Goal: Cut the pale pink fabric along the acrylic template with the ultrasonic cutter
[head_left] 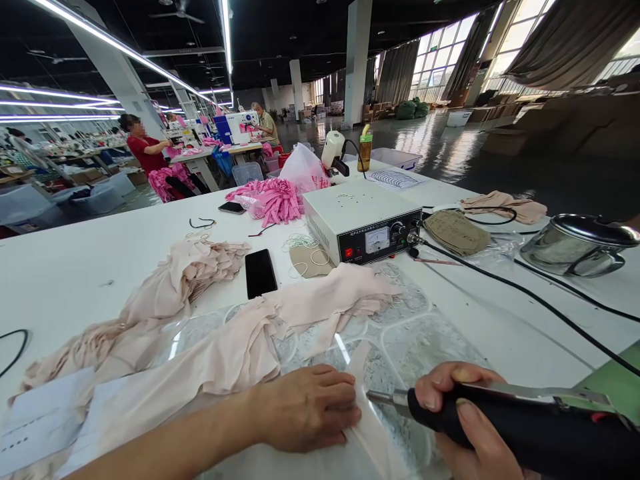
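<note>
Pale pink fabric strip [373, 430] lies on the surface [505, 327], nearest the wearer. Left hand [310, 408]: fingers half-extended, unclenched, pressing its left side. Right hand [465, 413]: fingers wrapped round black-handled tool [515, 427], tip at strip's right edge. Beyond: plastic bag [301, 167], seemingly part-filled with bright pink strips [277, 200]; bottle [365, 153] containing amber liquid; lidded steel mug [565, 250], contents hidden.

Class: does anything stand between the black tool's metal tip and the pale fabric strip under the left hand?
Nothing visible does. The right hand holds the black tool, its metal tip right beside the fabric strip; the left hand lies at the strip's opposite edge.
</note>
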{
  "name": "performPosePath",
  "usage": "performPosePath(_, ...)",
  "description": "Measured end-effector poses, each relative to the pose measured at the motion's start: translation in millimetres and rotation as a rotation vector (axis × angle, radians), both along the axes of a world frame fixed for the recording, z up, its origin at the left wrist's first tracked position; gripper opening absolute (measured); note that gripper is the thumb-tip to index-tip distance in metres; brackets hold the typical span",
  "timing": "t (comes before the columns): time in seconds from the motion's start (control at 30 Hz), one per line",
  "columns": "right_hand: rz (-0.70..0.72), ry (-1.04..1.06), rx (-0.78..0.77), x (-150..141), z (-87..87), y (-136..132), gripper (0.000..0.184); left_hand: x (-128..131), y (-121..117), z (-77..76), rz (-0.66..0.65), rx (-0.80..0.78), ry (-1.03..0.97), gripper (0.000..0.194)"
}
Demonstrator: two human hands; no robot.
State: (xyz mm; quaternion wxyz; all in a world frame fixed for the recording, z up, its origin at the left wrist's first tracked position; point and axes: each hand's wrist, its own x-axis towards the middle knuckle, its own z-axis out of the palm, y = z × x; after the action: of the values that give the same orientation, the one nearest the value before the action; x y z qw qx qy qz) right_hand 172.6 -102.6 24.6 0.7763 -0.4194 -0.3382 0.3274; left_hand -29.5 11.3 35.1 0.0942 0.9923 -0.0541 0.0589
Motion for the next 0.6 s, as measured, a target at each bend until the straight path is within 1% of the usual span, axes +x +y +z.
performPosePath(0.13, 0.014, -0.023, -0.005, 2.0, 0.3, 0.0, 0.004, -0.2, -0.2, 1.5, 0.006, 0.026, 0.005, 0.024)
performPosePath(0.43, 0.033, -0.02, -0.053, 6.1, -3.1, 1.9, 0.007, 0.1, -0.5, -0.3, 0.0, 0.071, -0.004, 0.023)
performPosePath(0.5, 0.002, -0.02, -0.044, 5.5, -1.0, 4.1, 0.01, 0.1, -0.6, -1.1, 0.003, 0.074, -0.018, 0.023)
performPosePath(0.6, -0.085, 0.01, 0.014, 1.1, 5.3, 11.3, 0.013, 0.0, -1.0, -2.4, 0.004, 0.078, -0.031, 0.023)
